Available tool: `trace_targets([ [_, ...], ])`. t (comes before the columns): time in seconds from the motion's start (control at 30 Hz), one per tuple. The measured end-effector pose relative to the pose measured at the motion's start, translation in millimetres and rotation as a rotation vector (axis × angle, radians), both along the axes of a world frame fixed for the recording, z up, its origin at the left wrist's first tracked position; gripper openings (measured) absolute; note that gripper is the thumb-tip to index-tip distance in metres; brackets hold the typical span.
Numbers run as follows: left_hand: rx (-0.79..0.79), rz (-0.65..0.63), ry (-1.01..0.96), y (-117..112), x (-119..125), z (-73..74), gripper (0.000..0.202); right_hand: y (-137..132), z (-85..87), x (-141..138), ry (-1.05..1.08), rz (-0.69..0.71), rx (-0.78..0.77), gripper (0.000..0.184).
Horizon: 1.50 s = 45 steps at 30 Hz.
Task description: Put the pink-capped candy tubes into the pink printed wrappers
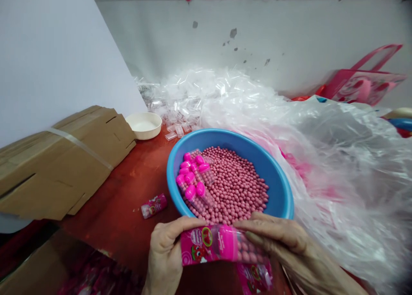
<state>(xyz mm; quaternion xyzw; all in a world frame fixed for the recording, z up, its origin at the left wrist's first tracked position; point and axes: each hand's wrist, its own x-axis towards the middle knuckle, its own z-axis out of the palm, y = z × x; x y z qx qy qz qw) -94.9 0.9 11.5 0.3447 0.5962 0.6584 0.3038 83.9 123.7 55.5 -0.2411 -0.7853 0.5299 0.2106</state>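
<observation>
"Two hands closed: left hand (165, 256) and right hand (273, 239) grip a pink-labelled bead tube (222, 245) over the tabletop's (119, 179) front edge, by the blue basin (283, 187)!"

"Danger?"

"Slack fingers could drop it."

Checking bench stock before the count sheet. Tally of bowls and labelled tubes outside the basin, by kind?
Blue basin: 1
White bowl: 1
Labelled pink tubes: 3, one of them held between left hand and right hand
Total: 5
</observation>
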Motion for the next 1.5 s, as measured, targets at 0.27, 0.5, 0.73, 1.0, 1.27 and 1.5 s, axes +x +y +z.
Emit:
trace_targets([
  [0.27,-0.012,-0.058,-0.006,0.6,0.0,-0.8,0.032,1.6,-6.1,3.2,-0.069,0.015,-0.032,0.029],
  [0.5,-0.052,-0.044,-0.063,2.9,1.4,-3.8,0.033,-6.0,-29.3,23.9,-0.127,-0.292,-0.153,0.022],
  [0.73,-0.109,-0.074,-0.145,3.0,3.2,-7.9,0.029,0.2,-15.9,12.5,-0.053,-0.151,-0.253,0.015],
  [1.0,-0.101,-0.139,-0.116,5.9,-0.4,-2.5,0.021,7.3,-8.1,15.0,-0.141,-0.016,-0.096,0.017],
  [1.27,-0.119,-0.333,-0.137,11.8,-6.7,3.9,0.018,10.6,-5.9,6.1,-0.166,0.082,-0.147,0.027],
  [1.5,-0.117,-0.277,-0.179,15.1,-11.7,3.5,0.027,2.1,-28.6,9.8,-0.101,-0.2,-0.143,0.027],
])
